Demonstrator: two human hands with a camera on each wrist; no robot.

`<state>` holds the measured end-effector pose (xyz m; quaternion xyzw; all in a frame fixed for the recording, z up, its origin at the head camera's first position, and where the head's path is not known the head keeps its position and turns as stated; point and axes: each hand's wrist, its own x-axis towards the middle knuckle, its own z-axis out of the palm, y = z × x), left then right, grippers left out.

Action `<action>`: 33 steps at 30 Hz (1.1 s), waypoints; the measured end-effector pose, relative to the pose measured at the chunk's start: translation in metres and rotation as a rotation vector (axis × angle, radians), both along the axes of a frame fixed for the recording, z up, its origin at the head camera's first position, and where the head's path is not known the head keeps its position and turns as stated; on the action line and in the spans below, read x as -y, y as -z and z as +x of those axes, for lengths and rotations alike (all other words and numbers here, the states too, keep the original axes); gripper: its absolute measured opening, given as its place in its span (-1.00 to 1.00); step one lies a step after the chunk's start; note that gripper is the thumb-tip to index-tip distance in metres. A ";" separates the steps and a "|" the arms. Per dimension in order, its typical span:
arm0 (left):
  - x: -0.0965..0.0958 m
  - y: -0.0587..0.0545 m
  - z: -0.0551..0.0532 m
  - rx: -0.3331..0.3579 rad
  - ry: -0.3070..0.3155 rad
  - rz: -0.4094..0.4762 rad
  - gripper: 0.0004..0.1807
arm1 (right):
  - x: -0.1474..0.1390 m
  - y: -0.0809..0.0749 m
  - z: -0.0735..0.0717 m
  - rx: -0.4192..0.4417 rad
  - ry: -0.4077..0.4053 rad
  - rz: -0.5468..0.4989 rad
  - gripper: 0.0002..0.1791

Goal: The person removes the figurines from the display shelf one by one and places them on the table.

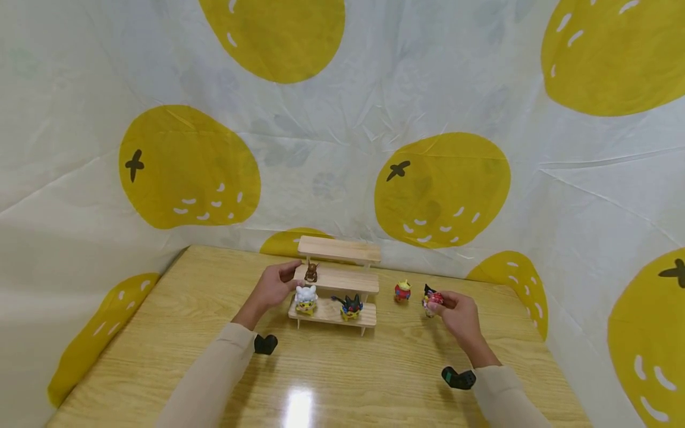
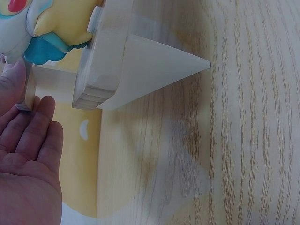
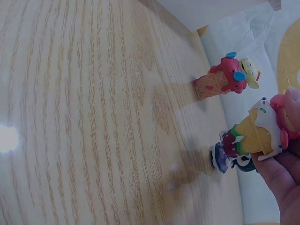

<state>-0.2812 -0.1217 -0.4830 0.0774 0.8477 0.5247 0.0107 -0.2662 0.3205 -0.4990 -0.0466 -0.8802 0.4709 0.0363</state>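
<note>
A three-tier wooden display stand (image 1: 342,279) stands on the table. My left hand (image 1: 273,287) pinches the left end of its middle shelf, thumb on one side and fingers on the other in the left wrist view. Close to that hand are a small brown figurine (image 1: 311,273) on the middle shelf and a white-topped figurine (image 1: 306,297) on the lowest. My right hand (image 1: 461,315) holds a toy figurine (image 3: 258,131) with a pink top, white cream-like coating and dark red base. Another figurine (image 3: 219,158), with a dark, purplish base, is partly hidden behind it.
A black-eared figurine (image 1: 351,306) occupies the right of the lowest shelf. Between the stand and my right hand, a red figurine (image 1: 402,291) with a waffle-cone base stands on the wooden table (image 1: 342,368). Fruit-printed cloth (image 1: 321,148) hangs behind and at both sides.
</note>
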 end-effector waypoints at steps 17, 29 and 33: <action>0.000 0.000 -0.002 0.002 0.004 0.019 -0.35 | -0.001 0.000 0.002 -0.010 0.004 -0.023 -0.58; 0.000 0.001 -0.001 -0.003 0.003 0.015 -0.35 | -0.002 0.003 0.000 -0.015 0.011 -0.034 -0.57; 0.001 0.001 -0.001 -0.003 0.006 0.020 -0.35 | -0.002 0.003 0.001 -0.014 0.013 -0.035 -0.58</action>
